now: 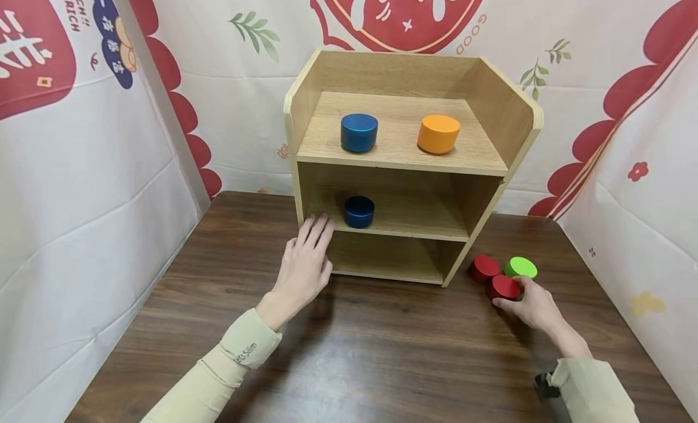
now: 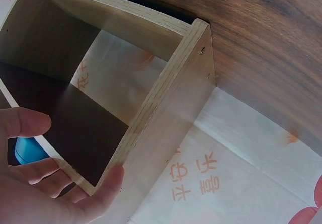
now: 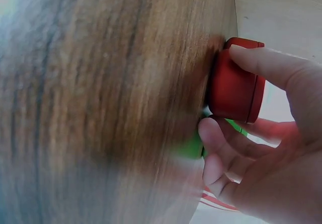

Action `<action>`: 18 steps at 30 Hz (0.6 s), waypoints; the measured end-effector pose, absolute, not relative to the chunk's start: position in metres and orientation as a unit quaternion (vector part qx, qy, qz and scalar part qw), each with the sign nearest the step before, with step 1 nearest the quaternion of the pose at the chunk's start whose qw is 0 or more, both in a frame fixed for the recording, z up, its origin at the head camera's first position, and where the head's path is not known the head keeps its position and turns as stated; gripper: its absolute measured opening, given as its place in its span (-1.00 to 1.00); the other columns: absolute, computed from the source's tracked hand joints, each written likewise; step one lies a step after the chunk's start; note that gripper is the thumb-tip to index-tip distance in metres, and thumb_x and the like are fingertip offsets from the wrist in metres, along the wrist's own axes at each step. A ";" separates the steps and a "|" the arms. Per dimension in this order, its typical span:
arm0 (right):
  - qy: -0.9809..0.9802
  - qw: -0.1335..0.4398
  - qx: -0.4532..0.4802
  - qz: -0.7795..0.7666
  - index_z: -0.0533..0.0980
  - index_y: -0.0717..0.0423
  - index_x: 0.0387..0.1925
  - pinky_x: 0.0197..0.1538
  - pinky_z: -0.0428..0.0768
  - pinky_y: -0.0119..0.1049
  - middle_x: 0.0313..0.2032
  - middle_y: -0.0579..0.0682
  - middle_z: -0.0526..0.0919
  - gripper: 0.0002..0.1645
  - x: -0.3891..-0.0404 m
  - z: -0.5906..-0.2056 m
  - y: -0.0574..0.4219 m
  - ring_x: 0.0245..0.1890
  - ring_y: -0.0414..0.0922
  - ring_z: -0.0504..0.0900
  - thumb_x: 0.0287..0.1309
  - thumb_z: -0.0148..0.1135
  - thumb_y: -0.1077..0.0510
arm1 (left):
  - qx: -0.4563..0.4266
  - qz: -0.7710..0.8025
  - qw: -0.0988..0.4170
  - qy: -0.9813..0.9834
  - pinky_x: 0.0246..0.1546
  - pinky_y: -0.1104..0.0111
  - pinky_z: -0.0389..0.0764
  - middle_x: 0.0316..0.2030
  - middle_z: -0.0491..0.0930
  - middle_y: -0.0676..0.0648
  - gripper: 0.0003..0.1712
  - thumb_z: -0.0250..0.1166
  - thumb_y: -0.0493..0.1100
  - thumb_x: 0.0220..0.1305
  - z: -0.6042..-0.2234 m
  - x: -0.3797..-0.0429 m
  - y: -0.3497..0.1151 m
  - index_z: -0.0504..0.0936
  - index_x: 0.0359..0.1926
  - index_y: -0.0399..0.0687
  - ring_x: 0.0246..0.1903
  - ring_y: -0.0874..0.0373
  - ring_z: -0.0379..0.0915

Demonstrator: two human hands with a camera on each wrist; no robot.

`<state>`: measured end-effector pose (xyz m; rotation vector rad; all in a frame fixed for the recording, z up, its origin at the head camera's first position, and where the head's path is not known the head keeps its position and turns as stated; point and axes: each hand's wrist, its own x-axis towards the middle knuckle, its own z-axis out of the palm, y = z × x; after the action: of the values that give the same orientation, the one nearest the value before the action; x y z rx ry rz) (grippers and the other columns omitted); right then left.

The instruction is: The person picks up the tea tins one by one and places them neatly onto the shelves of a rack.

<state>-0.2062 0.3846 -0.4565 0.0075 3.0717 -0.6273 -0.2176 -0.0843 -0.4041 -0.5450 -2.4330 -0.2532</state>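
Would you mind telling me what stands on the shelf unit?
Top board: blue cylinder, orange cylinder. Middle board: second blue cylinder. In the head view, the left hand hides part of the unit's left front edge.

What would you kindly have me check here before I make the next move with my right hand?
1. Grip: right hand holds the nearer red container: ok.
2. Shelf unit supported: left hand holds it at its front left side: ok.
3. Room around the grip: not ok; the green container and farther red container crowd close by.
4. Fingers free of the green container: cannot tell; they are right beside it.
5. Orange container and upper blue container upright: ok.
6. Lower blue container well back from the shelf edge: not ok; it stands near the front.
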 end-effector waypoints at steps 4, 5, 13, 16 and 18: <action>0.980 0.003 0.005 -0.200 0.29 0.55 0.09 -0.22 0.54 -0.02 -0.14 0.47 0.54 -0.04 -0.205 -0.456 0.384 -0.24 0.19 0.54 -0.05 0.41 -0.14 | -0.208 -0.092 0.314 -0.922 -0.12 0.06 0.54 0.37 0.32 -0.09 -0.17 0.21 -0.25 0.03 -0.405 -0.218 -0.085 0.27 0.40 -0.09 0.39 -0.03 0.16; 0.979 0.004 0.006 -0.201 0.29 0.55 0.09 -0.25 0.53 -0.07 -0.16 0.45 0.55 -0.05 -0.204 -0.456 0.384 -0.28 0.16 0.54 -0.05 0.41 -0.14 | -0.209 -0.091 0.314 -0.922 -0.11 0.06 0.54 0.37 0.32 -0.09 -0.18 0.21 -0.25 0.03 -0.405 -0.218 -0.085 0.27 0.40 -0.09 0.39 -0.03 0.16; 0.975 -0.013 -0.009 -0.221 0.32 0.46 0.07 -0.43 0.44 -0.30 -0.30 0.32 0.62 -0.11 -0.200 -0.449 0.377 -0.39 -0.02 0.58 -0.07 0.43 -0.12 | -0.208 -0.091 0.312 -0.923 -0.10 0.05 0.55 0.37 0.31 -0.08 -0.17 0.21 -0.24 0.03 -0.405 -0.218 -0.085 0.25 0.41 -0.09 0.39 -0.02 0.14; 0.975 -0.029 -0.016 -0.222 0.34 0.44 0.06 -0.43 0.44 -0.31 -0.27 0.33 0.62 -0.12 -0.199 -0.444 0.372 -0.38 -0.01 0.58 -0.08 0.45 -0.11 | -0.207 -0.091 0.313 -0.923 -0.10 0.06 0.54 0.37 0.31 -0.08 -0.16 0.21 -0.25 0.02 -0.405 -0.219 -0.086 0.25 0.41 -0.08 0.39 -0.02 0.15; 0.974 -0.035 -0.020 -0.224 0.34 0.43 0.07 -0.43 0.44 -0.31 -0.25 0.33 0.61 -0.12 -0.198 -0.440 0.368 -0.36 0.00 0.57 -0.09 0.46 -0.11 | -0.207 -0.090 0.314 -0.922 -0.11 0.06 0.55 0.37 0.32 -0.08 -0.17 0.21 -0.25 0.02 -0.406 -0.219 -0.086 0.26 0.41 -0.08 0.39 -0.02 0.15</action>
<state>-0.1976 0.3683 -0.4396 -0.0629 3.1287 -0.7191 -0.2186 -0.0855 -0.4056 -0.5445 -2.4304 -0.2379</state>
